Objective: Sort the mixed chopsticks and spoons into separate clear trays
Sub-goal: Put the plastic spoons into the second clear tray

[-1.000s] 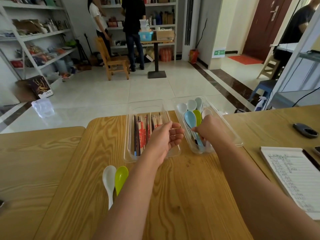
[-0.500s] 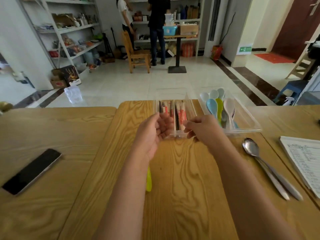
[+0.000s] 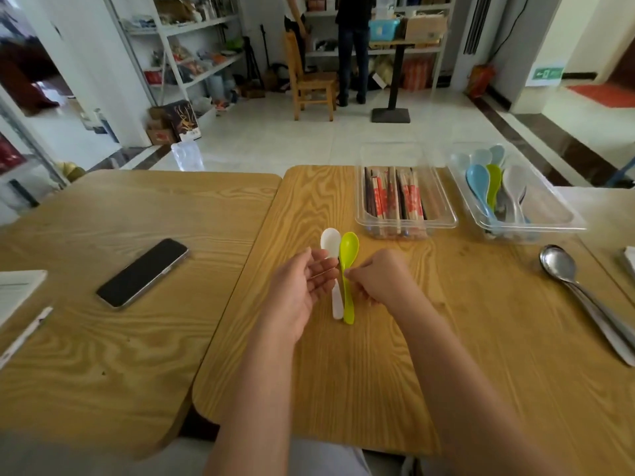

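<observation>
Side by side on the wooden table (image 3: 343, 372) lie a white spoon (image 3: 330, 242) and a green spoon (image 3: 349, 247), bowls pointing away from me. My left hand (image 3: 305, 286) hovers just left of them, palm open and fingers straight, hiding part of the white handle. My right hand (image 3: 378, 281) has curled fingers, and its fingertips pinch the green spoon's handle. Farther back stands a clear tray (image 3: 409, 231) with chopsticks in it. To its right a second clear tray (image 3: 563, 214) holds several plastic spoons.
Metal spoons (image 3: 558, 264) lie on the table at the right. A black phone (image 3: 142, 273) rests on the adjoining left table, with a notebook (image 3: 17, 290) and a pen (image 3: 24, 333) at the left edge. People stand by shelves far behind.
Both hands have come back from the trays toward me and to the two loose spoons. The view has swung left. My right fingertips now meet the green spoon's handle.
</observation>
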